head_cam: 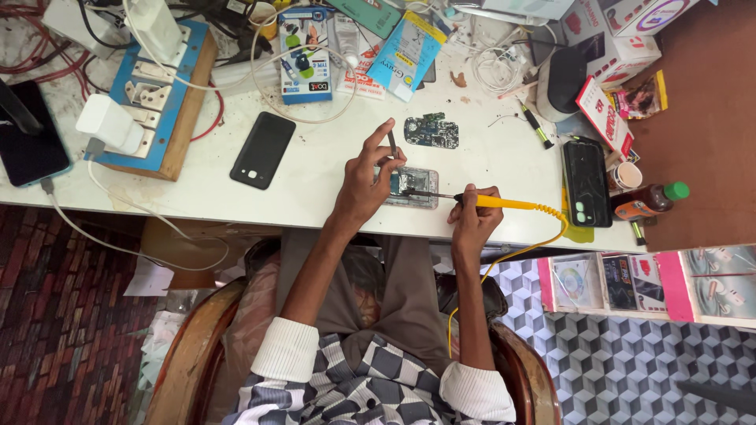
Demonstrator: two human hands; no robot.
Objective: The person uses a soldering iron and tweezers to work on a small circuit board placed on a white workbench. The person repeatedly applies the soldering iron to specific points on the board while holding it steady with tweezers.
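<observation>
While right hand grips yellow soldering iron, left hand pinches tweezers, circuit board beyond.

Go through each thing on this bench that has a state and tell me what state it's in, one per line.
Opened phone with bare circuitry: back off, flat on the white table.
Yellow-handled soldering iron: held in right hand, tip over the phone.
Thin grey stick: pinched upright in left hand.
Loose blue circuit board: lying apart.
Black phone: back up.
White charger: plugged into blue switchboard.
</observation>
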